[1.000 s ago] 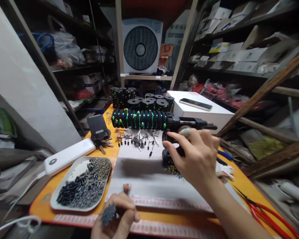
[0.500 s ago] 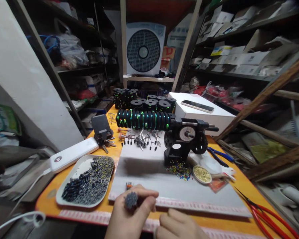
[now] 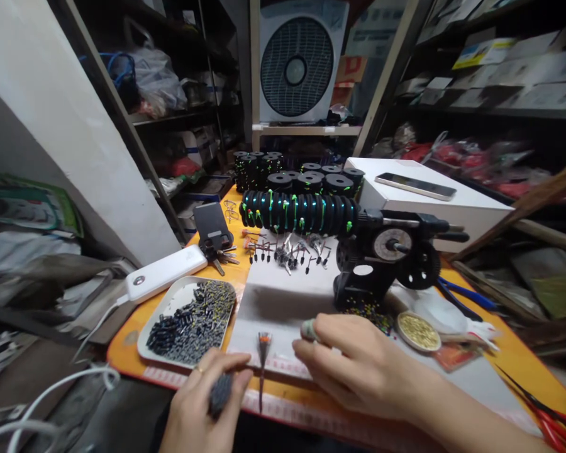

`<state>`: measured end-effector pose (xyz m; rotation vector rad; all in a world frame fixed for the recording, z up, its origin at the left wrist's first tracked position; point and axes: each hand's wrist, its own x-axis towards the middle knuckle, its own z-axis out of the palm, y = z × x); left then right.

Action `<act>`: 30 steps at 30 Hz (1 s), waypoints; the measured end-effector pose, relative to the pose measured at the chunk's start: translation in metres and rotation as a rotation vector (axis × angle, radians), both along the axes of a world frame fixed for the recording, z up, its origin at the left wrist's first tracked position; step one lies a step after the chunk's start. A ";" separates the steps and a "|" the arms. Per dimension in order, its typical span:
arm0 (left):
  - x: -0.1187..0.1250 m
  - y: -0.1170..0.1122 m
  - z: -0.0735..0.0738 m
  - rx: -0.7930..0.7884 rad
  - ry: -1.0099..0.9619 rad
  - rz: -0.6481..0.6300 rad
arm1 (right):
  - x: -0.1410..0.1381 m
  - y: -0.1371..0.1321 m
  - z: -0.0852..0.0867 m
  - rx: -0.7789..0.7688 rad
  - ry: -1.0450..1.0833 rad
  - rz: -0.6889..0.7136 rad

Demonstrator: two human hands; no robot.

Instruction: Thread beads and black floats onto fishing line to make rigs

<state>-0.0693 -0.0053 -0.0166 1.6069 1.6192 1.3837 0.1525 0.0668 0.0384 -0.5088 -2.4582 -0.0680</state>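
Observation:
My left hand point(image 3: 205, 399) is at the lower front edge of the table, with a dark grey, ridged bundle point(image 3: 220, 395) held between thumb and fingers. A ring is on one of its fingers. My right hand point(image 3: 358, 362) hovers over the white board point(image 3: 283, 302), fingers bent and close together; a greenish wrap point(image 3: 308, 328) covers one fingertip. Its thumb and anything it pinches are hidden. Between the hands lies a thin dark piece with a fanned, orange-marked end point(image 3: 263, 343), its stem pointing toward me.
A white tray point(image 3: 144, 343) of small grey and black pieces stands left. Behind the board, a black winder point(image 3: 370, 264) carries a row of black foam spools point(image 3: 302, 212). Coloured beads, a dish of gold bits point(image 3: 419, 331), blue pliers point(image 3: 469, 294) and red-handled scissors point(image 3: 554, 428) lie right.
My hands have separated: the left moved left with the grey bundle, the right rose forward over the board. The orange-marked piece now shows fully between them. The view has shifted.

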 end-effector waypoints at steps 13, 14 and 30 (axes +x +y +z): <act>0.027 0.017 0.022 -0.254 -0.333 -0.029 | 0.000 -0.007 -0.010 -0.513 0.409 -0.164; 0.031 0.017 0.023 -0.278 -0.412 -0.050 | -0.001 -0.007 -0.009 -0.571 0.444 -0.165; 0.070 0.016 0.014 -0.216 -0.602 0.059 | -0.005 -0.017 -0.011 -0.729 0.522 -0.197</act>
